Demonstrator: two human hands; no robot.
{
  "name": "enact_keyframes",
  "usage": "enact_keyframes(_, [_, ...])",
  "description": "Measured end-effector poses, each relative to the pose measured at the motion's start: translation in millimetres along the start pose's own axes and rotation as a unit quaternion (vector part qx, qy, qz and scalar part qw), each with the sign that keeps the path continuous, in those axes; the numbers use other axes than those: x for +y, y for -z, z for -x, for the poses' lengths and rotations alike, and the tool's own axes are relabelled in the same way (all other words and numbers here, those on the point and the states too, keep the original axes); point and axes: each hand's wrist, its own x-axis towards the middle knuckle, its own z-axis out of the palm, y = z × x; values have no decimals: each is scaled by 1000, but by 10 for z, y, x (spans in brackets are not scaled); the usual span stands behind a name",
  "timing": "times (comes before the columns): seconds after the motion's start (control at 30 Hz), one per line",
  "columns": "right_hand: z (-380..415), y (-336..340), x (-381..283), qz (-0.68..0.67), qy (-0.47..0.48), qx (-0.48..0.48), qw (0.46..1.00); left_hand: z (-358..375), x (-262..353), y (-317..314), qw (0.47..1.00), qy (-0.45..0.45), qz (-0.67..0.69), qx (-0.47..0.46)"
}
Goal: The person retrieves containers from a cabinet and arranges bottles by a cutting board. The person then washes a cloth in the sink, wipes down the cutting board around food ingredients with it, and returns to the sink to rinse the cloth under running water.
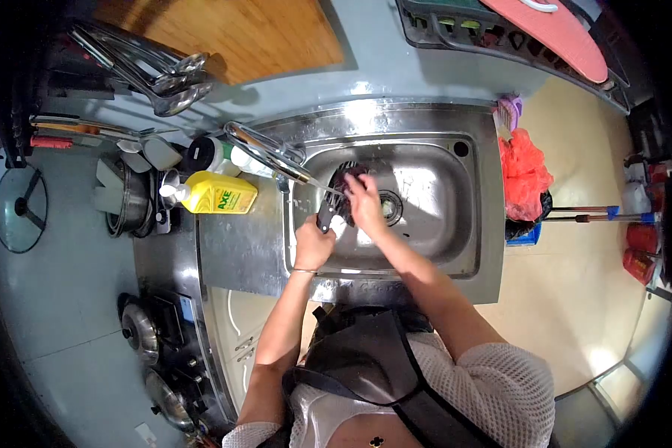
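Over the left part of the steel sink [440, 216], my left hand [315, 244] is closed round the black handle of a knife [325, 215]. My right hand [364, 203] is beside the upper part of the knife, its fingers bent over a dark purplish item [343, 178] whose shape I cannot make out. The faucet [265, 153] reaches in from the upper left, and a thin stream of water runs from it toward the dark item. A round drain [390, 207] lies just right of my right hand.
Left of the sink stand a yellow detergent bottle [220, 193] and a pot [133, 201]. Ladles [175, 93] hang above, near a wooden board [254, 37]. A red plastic bag [524, 175] is to the right, and a stove with lidded pans [140, 328] at lower left.
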Motion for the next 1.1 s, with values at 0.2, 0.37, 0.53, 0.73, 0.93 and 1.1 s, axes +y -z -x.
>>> enact_keyframes(0.2, [-340,277,589,163,-65,-67,982,160,-30,239,999,39,17,-21])
enact_keyframes(0.37, [-317,359,422,191,-207,-351,893,227,-52,234,997,-27,-37,68])
enact_keyframes(0.53, [0,275,-599,-374,-502,-298,720,385,122,-44,966,-138,-188,110])
enact_keyframes(0.73, [-40,362,-544,-424,-440,-209,763,481,-14,-150,968,-241,-32,55])
enact_keyframes(0.93, [-283,424,-504,-418,-287,-315,802,4,-449,72,970,57,225,70])
enact_keyframes(1.1, [-536,586,-732,-97,-200,-302,927,-442,-548,194,912,143,383,44])
